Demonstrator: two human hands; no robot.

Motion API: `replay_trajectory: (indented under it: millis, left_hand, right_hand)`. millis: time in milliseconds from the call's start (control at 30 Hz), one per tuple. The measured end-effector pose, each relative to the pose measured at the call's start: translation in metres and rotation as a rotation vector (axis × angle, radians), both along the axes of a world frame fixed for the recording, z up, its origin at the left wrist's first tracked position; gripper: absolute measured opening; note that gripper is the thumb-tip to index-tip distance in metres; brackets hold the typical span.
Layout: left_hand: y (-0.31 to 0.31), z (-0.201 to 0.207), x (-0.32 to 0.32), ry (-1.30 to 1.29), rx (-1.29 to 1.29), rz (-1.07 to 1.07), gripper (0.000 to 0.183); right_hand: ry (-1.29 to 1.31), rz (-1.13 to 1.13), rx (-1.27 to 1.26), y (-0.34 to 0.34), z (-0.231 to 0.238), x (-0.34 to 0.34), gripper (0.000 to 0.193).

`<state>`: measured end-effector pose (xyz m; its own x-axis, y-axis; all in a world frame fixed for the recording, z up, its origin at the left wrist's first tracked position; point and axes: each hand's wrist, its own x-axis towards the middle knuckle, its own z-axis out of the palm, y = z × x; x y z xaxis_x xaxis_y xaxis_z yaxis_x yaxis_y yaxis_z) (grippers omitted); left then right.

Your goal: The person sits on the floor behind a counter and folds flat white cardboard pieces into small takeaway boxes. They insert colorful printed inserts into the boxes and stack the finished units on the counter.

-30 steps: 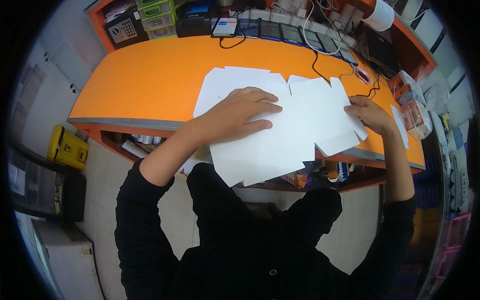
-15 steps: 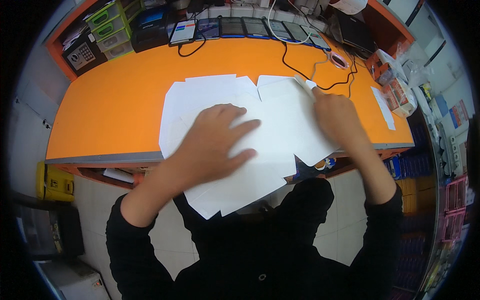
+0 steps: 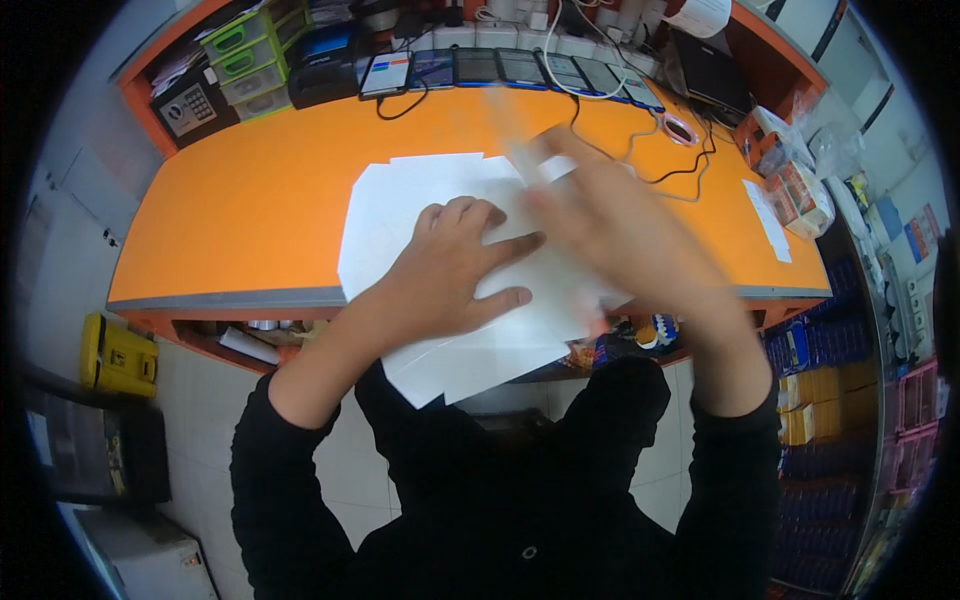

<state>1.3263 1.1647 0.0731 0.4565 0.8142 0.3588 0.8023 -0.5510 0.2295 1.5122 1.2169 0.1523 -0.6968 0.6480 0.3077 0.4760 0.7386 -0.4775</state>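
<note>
The die-cut white card blank (image 3: 390, 210) lies at the front of the orange surface (image 3: 240, 220), its far part flat on top and its near part jutting past the front edge above the person's lap. The left hand (image 3: 455, 265) rests palm down on it, fingers spread wide, pressing rather than gripping. The right hand (image 3: 610, 210) is over the card's right side and badly blurred; a pale strip (image 3: 523, 160) shows at its fingers, but I cannot tell whether that is a flap of the card or a separate piece, nor how tightly the fingers close.

The card looks light and thin, fairly stiff across its panels but ready to bend along its creases. Its smooth face would probably slide easily on the surface, so a flat palm in the middle seems a good way to steady it. The notched corners and small tabs look the weakest parts, likely to crumple or tear if pinched hard; a broad panel edge, taken between thumb and fingers, should be a safer hold.

The tabbed far edge faces the row of tablets (image 3: 520, 68), while the notched near edge slants from low at the left up toward the right. With the right side hidden behind the blurred hand, the long axis cannot be told for sure; the visible part is about as wide as it is deep.
</note>
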Motion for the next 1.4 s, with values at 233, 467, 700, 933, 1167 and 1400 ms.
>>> replay_trajectory:
  millis: [233,467,700,933,1167,1400]
  left_hand:
    - [-0.029,-0.003,-0.019,-0.148,0.023,0.140,0.032]
    - [-0.029,-0.010,-0.022,-0.201,0.013,0.100,0.031]
    - [-0.023,-0.029,-0.028,-0.652,-0.233,0.058,0.059]
    - [-0.042,-0.004,-0.038,-1.459,0.022,0.416,0.051]
    - [-0.010,0.016,0.009,-1.496,-0.041,0.094,0.053]
    - [0.026,0.010,0.046,-1.307,0.180,0.088,0.052]
  right_hand:
    - [0.246,-0.227,-0.462,0.046,0.013,0.060,0.066]
    - [0.407,0.273,-0.528,0.009,0.022,-0.006,0.055]
    - [0.308,0.481,-0.366,-0.026,-0.031,-0.065,0.050]
    - [0.989,-0.051,0.392,0.006,-0.002,0.100,0.039]
    - [1.252,0.006,-0.116,-0.044,0.024,0.069,0.046]
    - [0.349,0.695,0.129,-0.130,0.011,-0.084,0.061]
